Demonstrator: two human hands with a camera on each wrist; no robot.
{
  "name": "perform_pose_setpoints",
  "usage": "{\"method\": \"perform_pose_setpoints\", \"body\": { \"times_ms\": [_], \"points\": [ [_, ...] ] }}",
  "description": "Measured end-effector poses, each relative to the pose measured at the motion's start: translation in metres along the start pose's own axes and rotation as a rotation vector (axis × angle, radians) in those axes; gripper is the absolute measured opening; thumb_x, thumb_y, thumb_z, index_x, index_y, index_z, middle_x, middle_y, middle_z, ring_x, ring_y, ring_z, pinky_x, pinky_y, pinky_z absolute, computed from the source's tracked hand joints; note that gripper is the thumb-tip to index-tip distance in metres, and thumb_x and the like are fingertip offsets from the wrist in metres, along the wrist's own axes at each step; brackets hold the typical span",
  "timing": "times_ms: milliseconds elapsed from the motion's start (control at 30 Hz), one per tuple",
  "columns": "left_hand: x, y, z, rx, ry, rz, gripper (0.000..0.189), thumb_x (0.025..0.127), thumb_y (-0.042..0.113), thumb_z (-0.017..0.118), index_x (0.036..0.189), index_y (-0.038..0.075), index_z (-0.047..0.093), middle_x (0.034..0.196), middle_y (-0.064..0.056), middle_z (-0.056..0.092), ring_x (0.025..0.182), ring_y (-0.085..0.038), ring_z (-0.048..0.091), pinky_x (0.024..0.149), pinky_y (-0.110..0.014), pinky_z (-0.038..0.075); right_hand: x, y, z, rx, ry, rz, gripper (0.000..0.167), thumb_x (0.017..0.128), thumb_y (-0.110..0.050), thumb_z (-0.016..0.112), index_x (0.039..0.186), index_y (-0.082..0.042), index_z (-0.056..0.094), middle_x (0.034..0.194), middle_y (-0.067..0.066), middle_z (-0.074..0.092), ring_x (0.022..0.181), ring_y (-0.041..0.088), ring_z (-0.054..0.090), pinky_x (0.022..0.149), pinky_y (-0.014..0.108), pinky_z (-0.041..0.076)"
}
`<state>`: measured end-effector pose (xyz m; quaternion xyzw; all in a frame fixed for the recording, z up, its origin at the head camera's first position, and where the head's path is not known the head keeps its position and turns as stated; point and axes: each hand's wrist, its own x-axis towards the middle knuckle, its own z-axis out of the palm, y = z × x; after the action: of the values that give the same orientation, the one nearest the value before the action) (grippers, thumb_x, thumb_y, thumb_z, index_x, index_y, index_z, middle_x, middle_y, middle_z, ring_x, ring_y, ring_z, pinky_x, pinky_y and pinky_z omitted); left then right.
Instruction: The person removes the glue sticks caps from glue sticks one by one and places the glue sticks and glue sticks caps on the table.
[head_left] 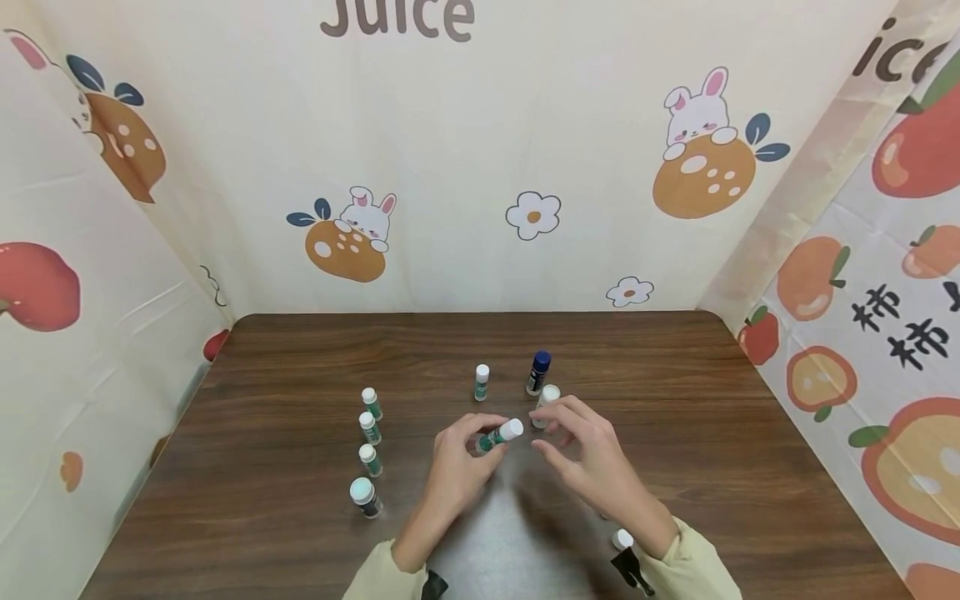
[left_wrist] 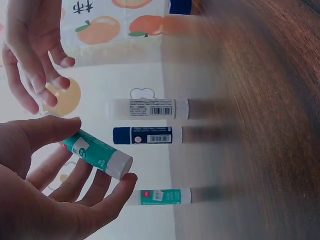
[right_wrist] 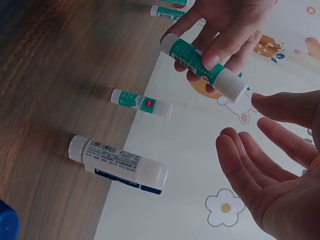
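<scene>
My left hand (head_left: 459, 467) grips a green-labelled glue stick (head_left: 498, 435) between thumb and fingers, raised over the table and tilted with its white cap (right_wrist: 232, 86) toward my right hand. Close by that cap, my right hand (head_left: 596, 457) holds nothing; its fingers are spread and loosely bent. Beyond the right fingers stands a white glue stick (head_left: 549, 395), partly covered by them in the head view. Right behind it is a navy glue stick (head_left: 537, 372). A smaller green glue stick (head_left: 482, 382) stands upright to their left.
On the left, several green glue sticks (head_left: 370, 428) stand in a row, with a thicker dark-bodied, white-capped one (head_left: 365, 497) nearest me. Another white cap (head_left: 622, 540) shows beside my right wrist. Printed curtains (head_left: 465, 167) border the brown table (head_left: 285, 367).
</scene>
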<state>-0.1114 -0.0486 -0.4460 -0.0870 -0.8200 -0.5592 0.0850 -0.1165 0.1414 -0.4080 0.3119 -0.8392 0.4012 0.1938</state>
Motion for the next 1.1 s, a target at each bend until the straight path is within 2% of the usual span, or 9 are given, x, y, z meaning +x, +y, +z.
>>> {"method": "perform_pose_setpoints", "body": {
  "times_ms": [267,533,667,867,1100],
  "points": [
    [-0.003,0.007,-0.004,-0.003,-0.021,0.002,0.025,0.077,0.004,0.075,0.098,0.018,0.071,0.096,0.008,0.067,0.086,-0.013,0.060,0.075,-0.037,0.052,0.005,-0.006,0.006,0.058,-0.042,0.011,0.037,0.072,0.007,0.077,0.103,-0.010,0.066,0.097,-0.003,0.060,0.076,0.015,0.058,0.059,0.023,0.052],
    [-0.005,0.008,-0.008,-0.002,-0.032,-0.020,0.025,0.075,0.005,0.077,0.094,0.018,0.068,0.090,0.008,0.068,0.085,-0.013,0.061,0.075,-0.041,0.051,0.009,-0.010,0.015,0.141,-0.058,0.006,0.029,0.074,0.004,0.076,0.099,-0.007,0.067,0.099,0.001,0.062,0.076,0.015,0.061,0.060,0.024,0.054],
    [-0.006,0.010,-0.010,0.020,-0.028,0.011,0.024,0.075,0.007,0.078,0.092,0.019,0.067,0.088,0.009,0.067,0.083,-0.010,0.060,0.074,-0.043,0.051,0.009,-0.013,0.018,0.172,-0.069,-0.003,0.023,0.076,0.002,0.075,0.095,-0.008,0.067,0.096,0.002,0.062,0.073,0.012,0.060,0.060,0.024,0.054],
    [-0.008,0.015,-0.013,0.069,-0.034,0.058,0.023,0.075,0.010,0.078,0.093,0.019,0.068,0.088,0.010,0.066,0.083,-0.009,0.059,0.075,-0.038,0.051,0.008,-0.014,0.021,0.177,-0.080,0.024,0.019,0.076,-0.001,0.076,0.091,-0.011,0.068,0.093,-0.001,0.063,0.074,0.010,0.058,0.061,0.024,0.054],
    [-0.009,0.015,-0.017,0.082,-0.054,0.066,0.021,0.076,0.010,0.078,0.093,0.019,0.069,0.090,0.011,0.067,0.085,-0.010,0.060,0.078,-0.042,0.052,0.006,-0.014,0.024,0.179,-0.068,-0.001,0.023,0.074,0.001,0.077,0.092,-0.011,0.069,0.092,0.001,0.064,0.072,0.011,0.059,0.060,0.025,0.054]
  ]
}}
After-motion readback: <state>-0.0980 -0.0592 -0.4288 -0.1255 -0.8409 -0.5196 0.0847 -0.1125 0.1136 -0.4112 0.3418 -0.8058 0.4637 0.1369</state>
